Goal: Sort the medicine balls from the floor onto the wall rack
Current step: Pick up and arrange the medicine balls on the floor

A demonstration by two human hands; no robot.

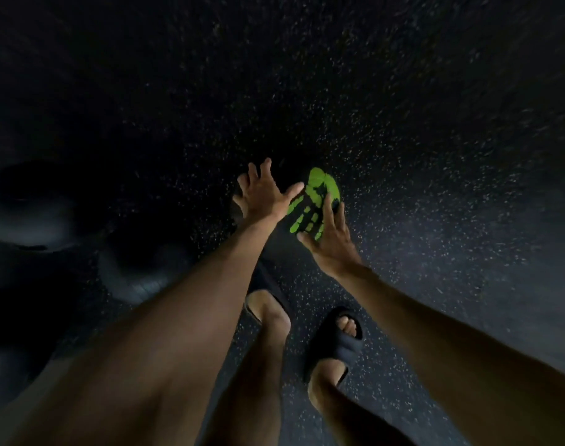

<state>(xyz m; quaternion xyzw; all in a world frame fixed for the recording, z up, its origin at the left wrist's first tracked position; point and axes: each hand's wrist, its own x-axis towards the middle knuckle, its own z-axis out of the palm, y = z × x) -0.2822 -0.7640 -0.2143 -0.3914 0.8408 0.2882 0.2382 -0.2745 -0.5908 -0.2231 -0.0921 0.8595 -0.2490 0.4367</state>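
Nearest the camera, 2 feet in black slides (338, 344) on the speckled dark floor (435, 188), below and behind both hands. Right hand (329, 243) spread wide, fingers straight, holding nothing; its fingertips overlap the near-right side of the medicine ball (321, 185). Contact looks likely, can't confirm in this light. Left hand (264, 195) also wide and holding nothing, thumb stretched toward the ball's left edge, a bit farther out than the right hand. The ball sits on the floor between the 2 hands and just beyond them; it is black with a bright green handprint patch, body mostly lost in the dark. Well off to the left of the left hand, 2 dim rounded shapes (30, 207) (139, 275), probably more balls, too dark to be sure. No wall rack in view.

Step, as judged: reach for pickup, grasp not yet closed. Next move calls for both palms closing on opposite sides of the ball, a firm 2-handed lift since it's likely heavy, then carrying it to the rack
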